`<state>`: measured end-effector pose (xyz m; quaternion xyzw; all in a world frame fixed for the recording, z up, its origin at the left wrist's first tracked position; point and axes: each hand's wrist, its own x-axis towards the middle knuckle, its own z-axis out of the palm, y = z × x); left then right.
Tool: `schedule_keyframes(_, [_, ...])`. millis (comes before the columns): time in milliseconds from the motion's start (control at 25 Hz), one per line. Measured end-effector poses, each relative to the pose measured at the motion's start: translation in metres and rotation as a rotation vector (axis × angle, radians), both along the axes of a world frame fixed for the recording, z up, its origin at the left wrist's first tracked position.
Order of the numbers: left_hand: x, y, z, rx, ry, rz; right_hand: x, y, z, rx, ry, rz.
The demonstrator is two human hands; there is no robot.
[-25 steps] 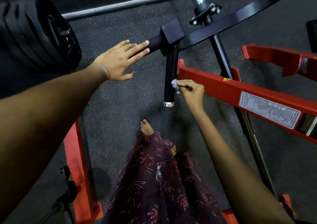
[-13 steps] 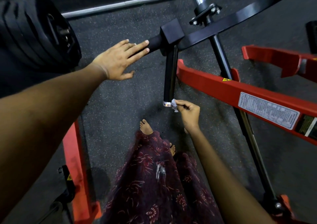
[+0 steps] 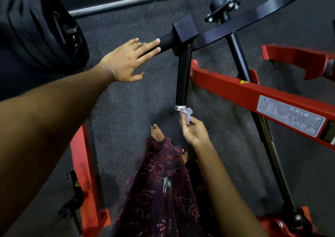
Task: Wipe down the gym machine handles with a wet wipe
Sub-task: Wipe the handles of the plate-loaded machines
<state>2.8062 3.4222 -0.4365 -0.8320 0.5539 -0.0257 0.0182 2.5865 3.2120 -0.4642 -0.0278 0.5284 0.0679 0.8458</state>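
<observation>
A black handle point(image 3: 183, 77) hangs down from a black block on the machine's arm and ends in a silver cap point(image 3: 180, 107). My right hand point(image 3: 194, 130) pinches a small crumpled white wet wipe point(image 3: 187, 114) just under that cap, palm turned up. A second black handle point(image 3: 167, 41) sticks out sideways to the left of the block. My left hand point(image 3: 126, 60) lies flat with straight fingers, its fingertips resting on this sideways handle.
A stack of black weight plates point(image 3: 45, 31) sits on a bar at upper left. Red frame beams run at right point(image 3: 253, 95) and lower left point(image 3: 81, 173). A black strut point(image 3: 262, 128) slants down to a red foot. My bare feet stand on dark rubber flooring.
My right hand has slid the wipe down the hanging handle from mid-length to below its silver end cap and turned palm up. My left hand has stayed on the sideways handle.
</observation>
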Motion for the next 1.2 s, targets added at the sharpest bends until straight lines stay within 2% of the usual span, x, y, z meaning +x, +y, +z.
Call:
schedule_keyframes(80, [-0.001,0.000,0.001,-0.010,0.002,-0.001,0.002,-0.021,0.013,-0.314,-0.025,0.109])
schedule_keyframes(200, [-0.001,-0.001,0.001,-0.033,0.012,-0.010,0.027,-0.027,0.012,-1.124,-0.027,0.468])
schedule_keyframes(240, [-0.001,-0.001,0.001,-0.038,0.014,-0.009,0.033,-0.022,0.009,-1.370,-0.082,0.591])
schedule_keyframes(320, [0.000,0.000,-0.002,-0.040,0.016,-0.011,0.030,-0.010,0.000,-1.678,-0.224,0.765])
schedule_keyframes(480, [-0.001,0.001,-0.004,-0.031,0.032,-0.009,0.001,-0.018,0.003,-1.813,-0.395,1.148])
schedule_keyframes(520, [0.000,0.001,-0.003,-0.029,0.029,-0.005,0.004,-0.021,0.009,-1.857,-0.416,1.144])
schedule_keyframes(640, [0.000,0.000,-0.001,-0.019,0.019,0.005,0.055,-0.024,0.028,-2.066,-0.367,0.841])
schedule_keyframes(720, [-0.001,-0.001,0.001,-0.008,0.017,0.005,0.097,-0.021,0.035,-2.202,-0.344,0.718])
schedule_keyframes(840, [-0.002,0.000,0.000,0.001,0.013,0.003,0.118,-0.014,0.032,-2.243,-0.370,0.746])
schedule_keyframes(1000, [-0.003,0.000,0.003,0.011,0.042,0.020,0.112,-0.024,0.023,-2.340,-0.533,0.831])
schedule_keyframes(1080, [-0.003,-0.002,0.006,0.014,0.046,0.027,0.117,-0.028,0.024,-2.361,-0.543,0.830])
schedule_keyframes(1200, [-0.003,-0.003,0.005,0.020,0.037,0.021,0.094,-0.028,0.013,-2.326,-0.629,0.860])
